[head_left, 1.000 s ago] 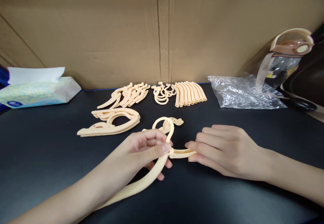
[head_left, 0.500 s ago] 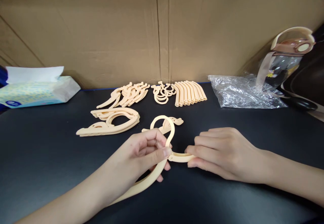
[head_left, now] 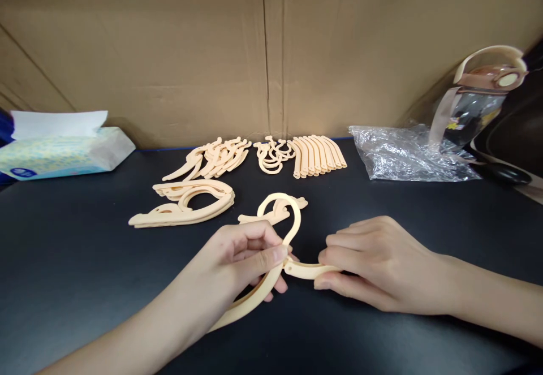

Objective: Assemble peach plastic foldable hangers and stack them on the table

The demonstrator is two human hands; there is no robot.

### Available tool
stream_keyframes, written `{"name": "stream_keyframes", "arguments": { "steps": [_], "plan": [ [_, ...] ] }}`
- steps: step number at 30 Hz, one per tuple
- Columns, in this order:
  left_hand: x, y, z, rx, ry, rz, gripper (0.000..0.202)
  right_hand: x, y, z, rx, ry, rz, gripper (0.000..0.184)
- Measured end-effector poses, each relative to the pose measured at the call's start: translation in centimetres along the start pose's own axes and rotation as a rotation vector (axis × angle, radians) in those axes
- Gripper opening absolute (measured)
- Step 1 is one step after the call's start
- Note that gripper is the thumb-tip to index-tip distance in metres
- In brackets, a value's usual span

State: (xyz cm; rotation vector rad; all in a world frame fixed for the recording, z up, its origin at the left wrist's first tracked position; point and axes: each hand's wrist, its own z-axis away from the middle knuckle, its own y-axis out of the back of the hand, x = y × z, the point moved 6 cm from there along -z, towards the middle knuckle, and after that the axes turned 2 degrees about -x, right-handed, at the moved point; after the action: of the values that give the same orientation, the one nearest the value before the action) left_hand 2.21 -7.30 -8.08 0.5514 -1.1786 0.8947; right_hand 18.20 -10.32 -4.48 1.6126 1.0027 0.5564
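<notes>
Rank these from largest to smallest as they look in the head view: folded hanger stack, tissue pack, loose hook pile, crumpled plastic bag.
1. Tissue pack
2. Crumpled plastic bag
3. Folded hanger stack
4. Loose hook pile

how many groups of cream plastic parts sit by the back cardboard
3: cream curved plastic pieces piled on the left, cream plastic hooks in the middle, slim cream plastic strips in a row on the right. Pieces underneath may be hidden.

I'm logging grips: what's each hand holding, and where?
Left hand: cream hook and curved bar, pinched where they meet. Right hand: second bar, gripped away from the hook.
</notes>
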Motion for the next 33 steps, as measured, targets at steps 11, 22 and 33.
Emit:
{"name": "stream_keyframes", "arguments": {
  "steps": [11, 22, 33],
  "plan": [
    [-0.4, 0.0, -0.3, -0.032, 0.048, 0.019, 0.034, 0.0, 0.1, 0.1, 0.025, 0.021, 0.033, 0.043],
    [0.1, -0.6, 0.5, 0.017, -0.019, -0.376, 0.035, 0.0, 0.1, -0.1, 0.030, 0.033, 0.042, 0.043],
    [0.7, -1.1, 0.6, -0.074, -0.108, -0.648, 0.034, 0.0, 0.6, -0.3, 0.123, 0.104, 0.049, 0.040]
  ]
}}
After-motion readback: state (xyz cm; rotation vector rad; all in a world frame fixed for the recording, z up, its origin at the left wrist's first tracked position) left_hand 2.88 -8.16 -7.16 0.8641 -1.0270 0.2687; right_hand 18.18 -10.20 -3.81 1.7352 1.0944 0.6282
